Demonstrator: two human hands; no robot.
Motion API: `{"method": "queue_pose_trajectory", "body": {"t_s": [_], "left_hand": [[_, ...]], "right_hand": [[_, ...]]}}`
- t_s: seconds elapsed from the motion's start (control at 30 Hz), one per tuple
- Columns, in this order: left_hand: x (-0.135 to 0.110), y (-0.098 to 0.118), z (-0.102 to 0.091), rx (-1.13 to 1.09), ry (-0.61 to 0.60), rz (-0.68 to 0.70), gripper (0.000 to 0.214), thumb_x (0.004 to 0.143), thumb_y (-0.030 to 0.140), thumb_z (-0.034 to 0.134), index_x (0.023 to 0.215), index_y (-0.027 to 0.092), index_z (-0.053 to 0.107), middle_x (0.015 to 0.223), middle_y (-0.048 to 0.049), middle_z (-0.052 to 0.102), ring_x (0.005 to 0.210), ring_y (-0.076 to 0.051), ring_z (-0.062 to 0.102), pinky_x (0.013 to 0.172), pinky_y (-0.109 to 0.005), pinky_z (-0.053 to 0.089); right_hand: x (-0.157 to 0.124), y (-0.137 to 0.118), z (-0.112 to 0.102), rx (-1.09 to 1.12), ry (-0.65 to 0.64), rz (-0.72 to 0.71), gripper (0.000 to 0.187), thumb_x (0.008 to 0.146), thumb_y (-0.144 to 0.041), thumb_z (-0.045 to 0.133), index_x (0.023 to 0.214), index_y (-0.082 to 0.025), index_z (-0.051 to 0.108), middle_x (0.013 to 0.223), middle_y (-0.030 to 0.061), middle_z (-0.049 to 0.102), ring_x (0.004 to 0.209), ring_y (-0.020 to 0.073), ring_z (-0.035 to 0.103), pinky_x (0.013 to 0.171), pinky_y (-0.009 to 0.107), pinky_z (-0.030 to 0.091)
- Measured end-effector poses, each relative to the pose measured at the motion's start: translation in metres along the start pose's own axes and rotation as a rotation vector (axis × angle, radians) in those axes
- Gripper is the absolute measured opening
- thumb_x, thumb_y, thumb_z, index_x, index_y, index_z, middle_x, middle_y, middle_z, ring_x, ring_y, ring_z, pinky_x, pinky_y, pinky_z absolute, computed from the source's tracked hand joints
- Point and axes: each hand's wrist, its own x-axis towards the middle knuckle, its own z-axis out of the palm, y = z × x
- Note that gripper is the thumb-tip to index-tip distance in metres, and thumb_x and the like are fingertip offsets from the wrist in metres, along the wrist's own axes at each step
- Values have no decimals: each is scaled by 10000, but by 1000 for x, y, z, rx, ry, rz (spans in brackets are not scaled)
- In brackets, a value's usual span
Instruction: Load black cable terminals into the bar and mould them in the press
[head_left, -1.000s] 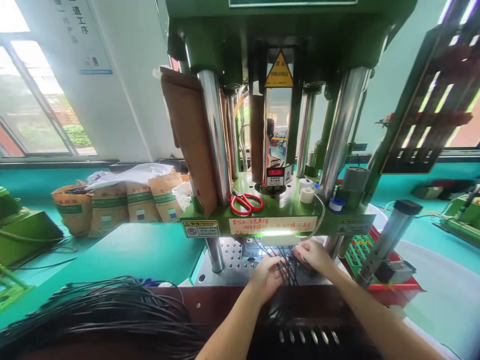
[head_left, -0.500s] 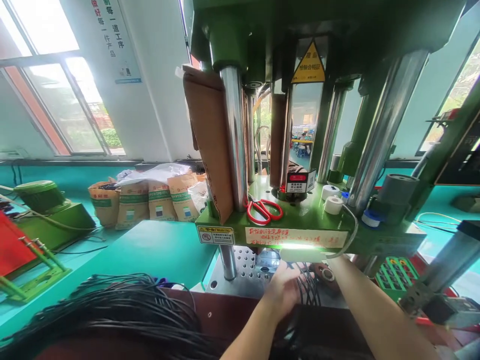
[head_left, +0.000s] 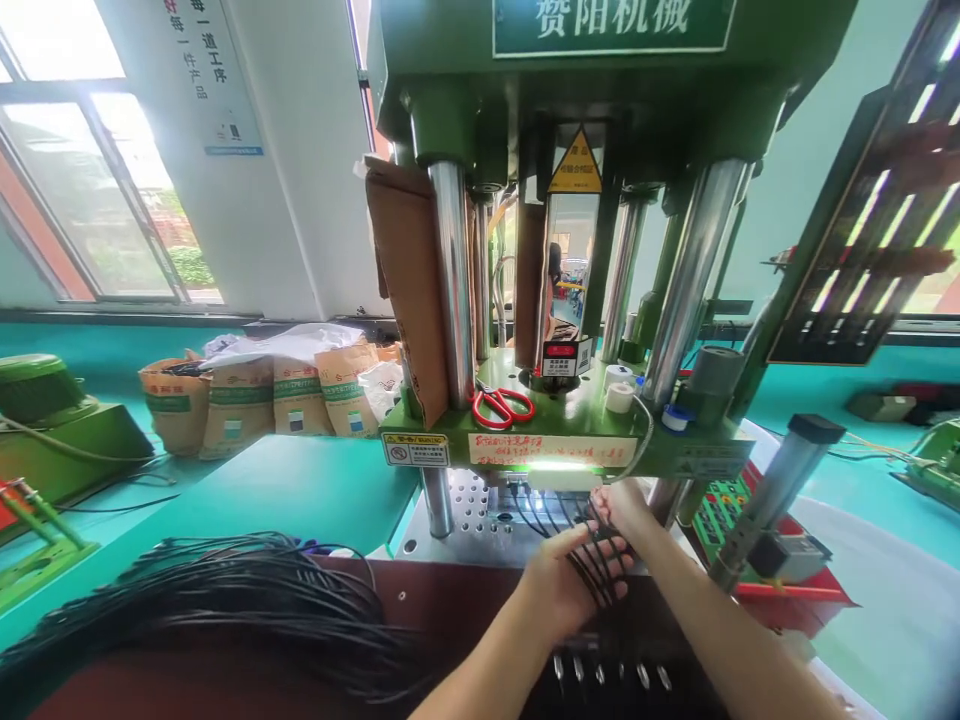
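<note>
A bunch of thin black cables runs from the lit mould plate under the green press back toward me. My left hand lies over the cables with its fingers curled round them. My right hand is just beyond it, pinching the same cables near the mould. Metal plug ends show at the bottom edge below my hands.
A large pile of black cables lies at the lower left. Red scissors and white tape rolls sit on the press platen. Paper sacks stand at the back left. A control box and a cylinder stand at the right.
My view has swung back and lifted. My left hand has drawn back toward me with the cables, and my right hand has come out from under the platen onto them.
</note>
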Motion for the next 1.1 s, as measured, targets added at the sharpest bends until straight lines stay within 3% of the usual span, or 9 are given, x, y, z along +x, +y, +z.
{"method": "queue_pose_trajectory", "body": {"t_s": [0.1, 0.2, 0.4, 0.53, 0.67, 0.8, 1.0, 1.03, 1.1], "left_hand": [[-8, -16, 11, -77, 129, 30, 140, 778, 214, 521, 854, 107, 570, 697, -68, 629, 630, -170, 616, 699, -324, 454], [-20, -25, 15, -166, 164, 51, 162, 850, 201, 433, 766, 108, 536, 448, 56, 403, 357, -46, 396, 466, -187, 373], [-50, -41, 9, -215, 239, 65, 247, 893, 202, 336, 711, 111, 476, 441, 97, 227, 314, -4, 211, 359, -117, 139], [-74, -75, -3, -13, 41, -73, 183, 802, 276, 533, 698, 130, 496, 425, 90, 268, 310, -9, 179, 352, -148, 92], [-105, -89, -10, 208, -155, -32, 307, 650, 407, 698, 671, 155, 524, 388, 86, 279, 299, -15, 156, 342, -183, 55], [-153, -29, 6, 202, -6, 137, 281, 626, 395, 712, 656, 202, 510, 431, 93, 220, 315, -18, 102, 320, -187, 114], [-208, 151, 26, 401, 391, 1159, 220, 865, 175, 346, 681, 202, 463, 475, 63, 190, 376, -57, 121, 351, -175, 207], [-208, 176, 19, 452, 550, 1296, 207, 862, 186, 350, 676, 203, 438, 479, 63, 179, 380, -63, 150, 372, -188, 257], [-201, 214, -6, 696, 1117, 1398, 212, 879, 193, 265, 756, 210, 437, 497, 64, 190, 383, -83, 229, 422, -226, 341]], "right_hand": [[-17, 3, 1, 34, 15, 32, 330, 920, -396, 390, 727, -152, 500, 493, -80, 432, 329, 37, 323, 315, 162, 255], [-37, 3, 6, 57, 9, 36, 283, 912, -365, 397, 741, -159, 487, 468, -87, 424, 311, 41, 323, 300, 163, 208], [-61, 7, 17, 57, 33, 83, 273, 899, -383, 438, 775, -152, 513, 494, -83, 427, 331, 35, 336, 303, 156, 215], [-64, 12, 9, 68, 83, 107, 299, 913, -399, 417, 800, -143, 523, 522, -76, 436, 343, 30, 328, 309, 153, 242], [-65, 14, -3, 75, 91, 87, 298, 911, -406, 424, 884, -130, 533, 555, -68, 468, 354, 31, 367, 317, 150, 279], [-69, 23, -18, 41, 105, 82, 273, 905, -389, 433, 859, -135, 523, 524, -74, 467, 336, 35, 382, 303, 147, 281], [-81, 38, -52, -44, 14, 109, 217, 785, -377, 481, 825, -164, 493, 490, -16, 545, 363, 87, 450, 336, 184, 340], [-83, 37, -58, -68, -27, 105, 239, 727, -380, 531, 835, -168, 503, 523, 2, 575, 402, 105, 485, 373, 208, 384], [-85, 36, -69, -138, -94, 81, 329, 590, -348, 625, 861, -178, 544, 567, 2, 598, 475, 139, 527, 476, 270, 458]]}}
